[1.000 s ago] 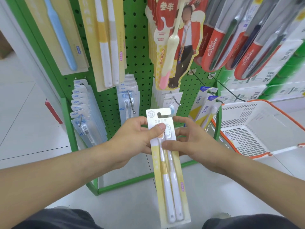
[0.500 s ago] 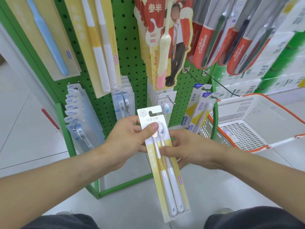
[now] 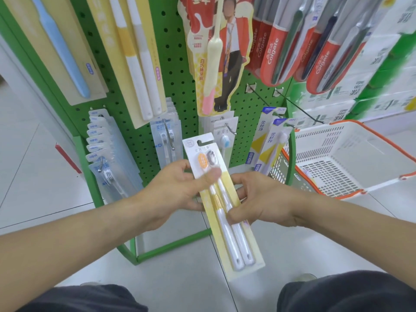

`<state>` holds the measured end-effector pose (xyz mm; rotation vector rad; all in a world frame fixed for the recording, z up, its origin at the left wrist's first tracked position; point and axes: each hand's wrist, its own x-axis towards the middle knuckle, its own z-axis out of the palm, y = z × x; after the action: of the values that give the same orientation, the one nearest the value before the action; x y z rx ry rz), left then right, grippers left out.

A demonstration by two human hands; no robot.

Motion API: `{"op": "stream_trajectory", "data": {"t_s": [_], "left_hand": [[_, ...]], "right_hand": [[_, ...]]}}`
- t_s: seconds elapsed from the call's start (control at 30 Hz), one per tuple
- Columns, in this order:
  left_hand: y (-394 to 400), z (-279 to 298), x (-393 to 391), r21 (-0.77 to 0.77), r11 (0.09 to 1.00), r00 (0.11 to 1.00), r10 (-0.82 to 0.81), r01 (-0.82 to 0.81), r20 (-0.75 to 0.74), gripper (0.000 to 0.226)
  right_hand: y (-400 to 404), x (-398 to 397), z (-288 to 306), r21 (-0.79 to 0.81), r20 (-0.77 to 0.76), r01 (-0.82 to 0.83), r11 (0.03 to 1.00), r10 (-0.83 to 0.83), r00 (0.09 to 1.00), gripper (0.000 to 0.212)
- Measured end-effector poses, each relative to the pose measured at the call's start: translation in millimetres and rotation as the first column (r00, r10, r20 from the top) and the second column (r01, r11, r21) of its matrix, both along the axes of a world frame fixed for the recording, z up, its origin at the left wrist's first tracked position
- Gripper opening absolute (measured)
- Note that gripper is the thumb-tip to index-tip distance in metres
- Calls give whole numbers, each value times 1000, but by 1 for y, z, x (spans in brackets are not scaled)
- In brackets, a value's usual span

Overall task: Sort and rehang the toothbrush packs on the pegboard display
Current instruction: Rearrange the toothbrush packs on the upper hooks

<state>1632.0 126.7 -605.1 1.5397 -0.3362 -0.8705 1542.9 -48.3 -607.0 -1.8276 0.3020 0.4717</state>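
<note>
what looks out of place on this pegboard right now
Two bare hooks jut out at right under the Colgate packs, with nothing hung on them. The yellow pack is off the pegboard, held tilted in the left hand and right hand.

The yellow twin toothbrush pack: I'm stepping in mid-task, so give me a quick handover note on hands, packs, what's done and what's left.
Left hand: grips the yellow twin pack near its top, thumb across the front.
Right hand: holds the same pack at mid-length from the right side.
The pack is off the green pegboard, tilted, hang hole uppermost.
Matching yellow packs hang upper left. Two bare hooks stick out at right, above the white basket.
Done: pack picked up.
Left: hang it, probably with its matches; whether other packs need sorting, I cannot tell.
</note>
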Motion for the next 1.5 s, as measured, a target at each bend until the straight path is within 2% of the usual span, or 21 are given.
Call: {"op": "stream_trajectory", "data": {"t_s": [0.07, 0.17, 0.27, 0.33, 0.47, 0.63, 0.73, 0.77, 0.87, 0.97, 1.0, 1.07, 1.13, 1.3, 1.33, 1.37, 1.43, 1.5], "left_hand": [[3, -3, -4, 85, 995, 998, -62, 60, 19, 36], [6, -7, -3, 116, 993, 999, -7, 3, 31, 27], [8, -8, -1, 117, 992, 999, 45, -48, 30, 21], [9, -9, -2, 120, 991, 998, 52, -57, 44, 19], [6, -10, -1, 115, 988, 994, 105, -106, 16, 15], [5, -13, -2, 210, 974, 991, 101, -81, -84, 24], [6, -13, -6, 295, 954, 977, 110, -52, -185, 55], [6, -11, -8, 282, 959, 972, 96, -32, -216, 58], [4, -7, -14, 265, 964, 982, 59, -10, -177, 36], [4, -12, -14, 325, 944, 987, 103, -58, -125, 36], [4, -16, -12, 328, 942, 985, 120, -74, -123, 34], [4, -23, -9, 315, 942, 981, 158, -115, -114, 40], [3, -29, -7, 313, 941, 987, 152, -126, -59, 46], [6, -37, -4, 300, 954, 999, 9, 6, -50, 52], [6, -38, -3, 296, 955, 999, -16, 29, -49, 54], [6, -38, -4, 287, 956, 998, -42, 53, -45, 57], [6, -37, -4, 264, 957, 993, -120, 121, -23, 62], [7, -33, -4, 243, 947, 975, -222, 212, 14, 69]], "right_hand": [[-2, 0, 0, 35, -3, -42, 999, 42, 999, 53], [-5, -3, -1, 29, -62, -176, 984, 177, 982, 69], [-5, -6, -1, 53, -178, -254, 966, 260, 949, 50], [-6, -6, 1, 95, -195, -273, 957, 287, 938, 41], [-8, -6, 6, 76, -144, -398, 914, 405, 903, 45], [-2, -7, 10, -136, -226, -419, 898, 384, 895, 52], [7, -13, 14, -388, -301, -525, 758, 434, 849, 44], [11, -15, 14, -453, -291, -541, 709, 456, 841, 43], [25, -20, 12, -560, -211, -536, 632, 517, 830, 38], [35, -25, 10, -714, -114, -487, 502, 603, 789, 40], [38, -26, 9, -737, -88, -469, 486, 620, 780, 42], [42, -27, 11, -726, -72, -475, 497, 632, 771, 48], [43, -25, 14, -670, -146, -525, 525, 601, 786, 56], [9, 0, -1, -642, -343, -552, 532, 445, 827, 61], [0, 4, -6, -609, -347, -544, 577, 423, 837, 60], [-8, 7, -12, -543, -313, -496, 678, 384, 869, 57], [-17, 10, -23, -293, -173, -279, 914, 236, 956, 55], [-20, 10, -27, -86, -12, -129, 988, 129, 992, 68]]}}
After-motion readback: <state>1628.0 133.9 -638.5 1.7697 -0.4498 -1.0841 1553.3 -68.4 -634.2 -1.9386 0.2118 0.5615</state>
